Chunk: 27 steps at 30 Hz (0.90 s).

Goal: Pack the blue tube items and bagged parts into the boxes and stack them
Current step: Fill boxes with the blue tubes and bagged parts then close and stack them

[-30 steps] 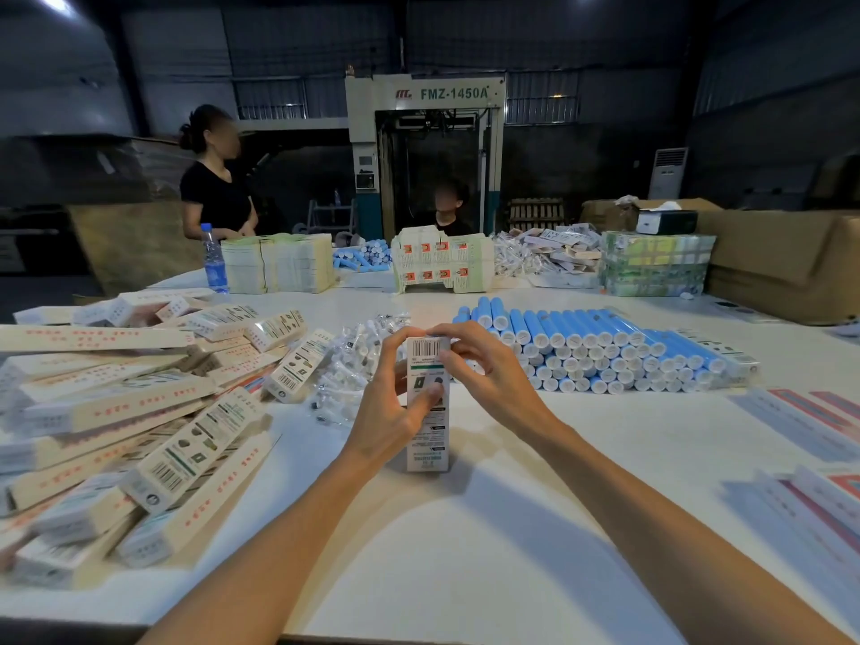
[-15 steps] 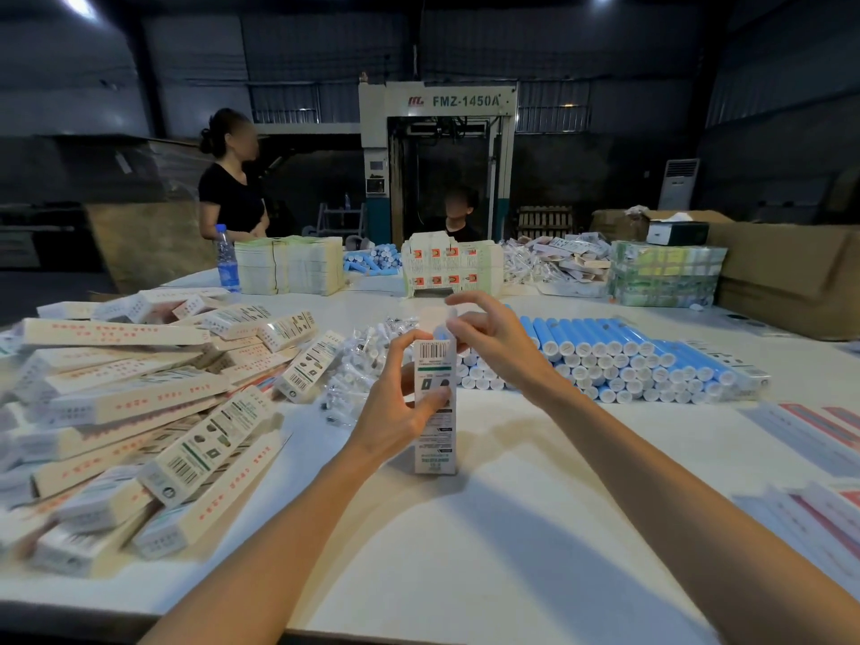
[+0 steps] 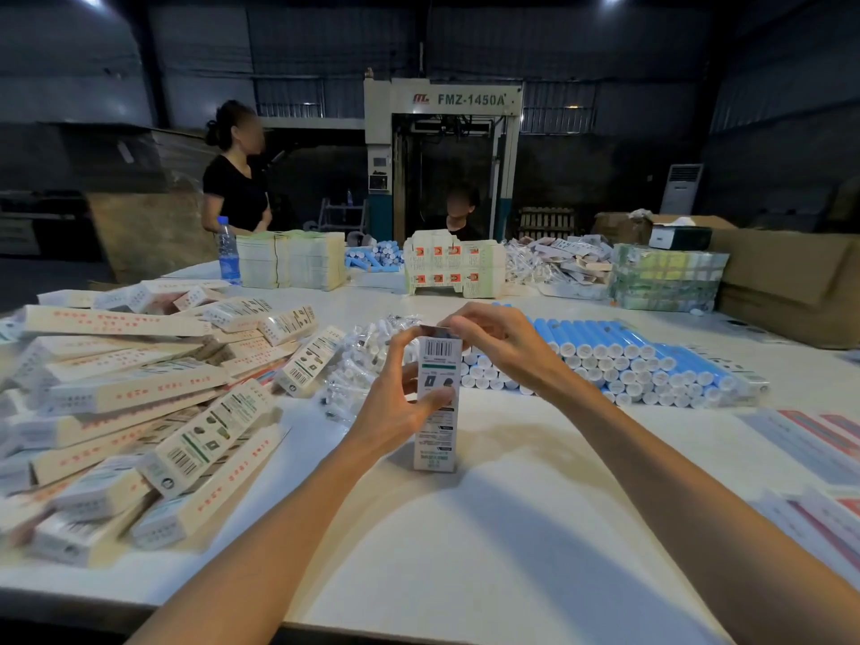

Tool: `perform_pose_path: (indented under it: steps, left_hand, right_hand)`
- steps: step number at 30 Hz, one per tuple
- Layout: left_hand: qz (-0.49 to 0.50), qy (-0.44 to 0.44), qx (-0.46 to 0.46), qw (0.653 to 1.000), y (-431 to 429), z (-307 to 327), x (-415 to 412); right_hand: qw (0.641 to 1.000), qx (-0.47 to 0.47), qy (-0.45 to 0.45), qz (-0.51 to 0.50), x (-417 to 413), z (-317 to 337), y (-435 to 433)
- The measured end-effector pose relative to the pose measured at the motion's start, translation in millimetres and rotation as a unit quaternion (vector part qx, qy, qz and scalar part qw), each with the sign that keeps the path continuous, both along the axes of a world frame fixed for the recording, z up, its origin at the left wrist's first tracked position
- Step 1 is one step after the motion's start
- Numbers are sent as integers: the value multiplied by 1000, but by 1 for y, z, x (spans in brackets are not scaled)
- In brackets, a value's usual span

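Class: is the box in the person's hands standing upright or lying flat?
Upright: the box stands on its short end on the table, barcode uppermost, left hand gripping its side.

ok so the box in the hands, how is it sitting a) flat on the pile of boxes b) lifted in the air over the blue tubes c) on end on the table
c: the box stands on end with its base on the table, the left hand gripping its side and the right hand pinching its top flap.
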<state>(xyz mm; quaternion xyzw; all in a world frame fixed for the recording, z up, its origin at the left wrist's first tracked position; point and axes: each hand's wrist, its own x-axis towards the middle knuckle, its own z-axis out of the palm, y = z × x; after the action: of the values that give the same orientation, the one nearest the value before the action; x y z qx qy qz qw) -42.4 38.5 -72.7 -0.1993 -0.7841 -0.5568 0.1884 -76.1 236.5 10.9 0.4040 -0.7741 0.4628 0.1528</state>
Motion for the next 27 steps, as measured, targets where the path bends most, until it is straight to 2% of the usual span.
perform_pose_path:
  steps: [12, 27]
  left_hand:
    - [3, -4, -12, 1000, 0, -2, 1]
    - [-24, -3, 9, 1000, -2, -4, -4]
  right_hand:
    - [991, -64, -111, 30, -3, 3, 2]
    - [996, 40, -83, 20, -7, 21, 5]
